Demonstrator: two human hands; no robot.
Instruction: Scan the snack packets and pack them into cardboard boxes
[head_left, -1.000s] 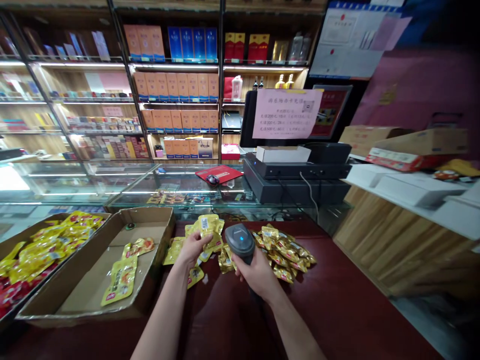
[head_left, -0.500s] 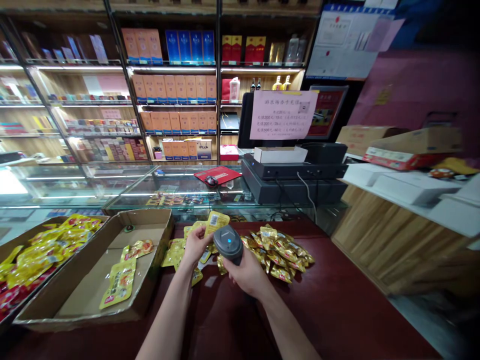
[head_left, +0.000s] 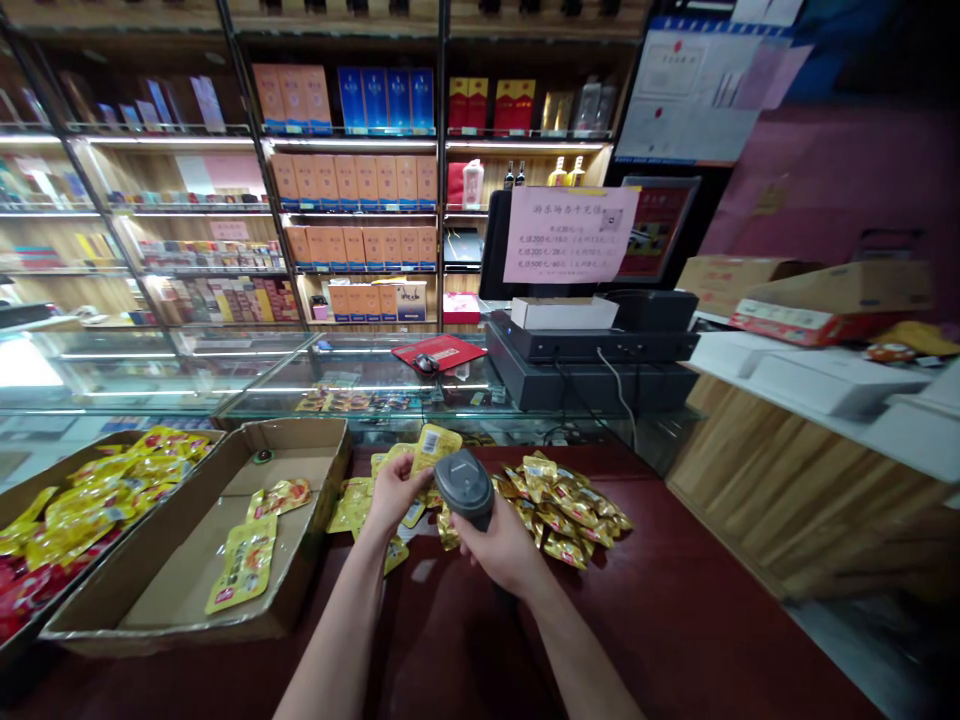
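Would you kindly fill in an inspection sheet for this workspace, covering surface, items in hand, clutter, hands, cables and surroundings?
Surface: dark red tabletop; open cardboard box on its left.
Items in hand: yellow packet, barcode showing; dark scanner.
Clutter: gold packets heaped right; loose yellow packets by the left hand.
Hands: left holds the packet; right hand grips the scanner.
Cables: pale cable hanging from the dark unit below the monitor.
Surroundings: glass counter, shelves behind.

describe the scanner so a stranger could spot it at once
Start at the dark red table in front of the glass counter. Over its middle, the right hand holds the scanner, right of the packet in the left hand. It is dark grey and rounded, unlike the yellow packets and gold packets around it.
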